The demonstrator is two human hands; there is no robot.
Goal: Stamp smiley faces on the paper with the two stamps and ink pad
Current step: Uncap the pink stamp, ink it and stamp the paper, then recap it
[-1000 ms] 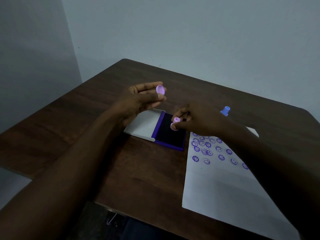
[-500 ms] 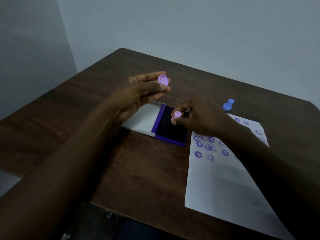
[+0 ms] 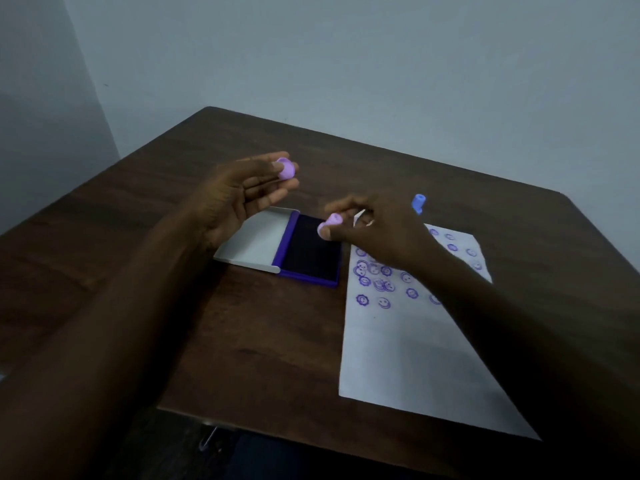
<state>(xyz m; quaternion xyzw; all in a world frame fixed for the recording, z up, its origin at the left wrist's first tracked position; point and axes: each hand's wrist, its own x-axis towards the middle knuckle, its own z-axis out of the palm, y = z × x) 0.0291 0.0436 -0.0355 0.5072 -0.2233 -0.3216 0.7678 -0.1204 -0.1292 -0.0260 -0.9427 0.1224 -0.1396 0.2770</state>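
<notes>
The right hand point(image 3: 384, 230) grips one purple stamp point(image 3: 330, 224) between thumb and fingertips. The stamp's long axis is tilted, with one end pointing down and to the left toward the ink pad point(image 3: 310, 252). The stamp is above the far right part of the pad's dark surface; contact with the pad cannot be determined.

The left hand point(image 3: 239, 195) is raised above the tabletop point(image 3: 242, 341), palm facing right, and pinches one purple cap point(image 3: 286, 169) at the fingertips. The other fingers are loosely extended.

One blue stamp point(image 3: 418, 203) stands upright on the tabletop, just beyond the far edge of the paper point(image 3: 408, 358) and behind the right hand.

The ink pad is one unit, lying open just left of the paper. Its white lid point(image 3: 254, 239) is folded out flat to the left, and its long axis runs away from the viewer.

One sheet of paper lies flat, with its long axis running from the near right to the far left. The purple smiley prints point(image 3: 384, 285) are clustered at the far end; several overlap, and the right forearm covers some, so an exact count is not possible.
</notes>
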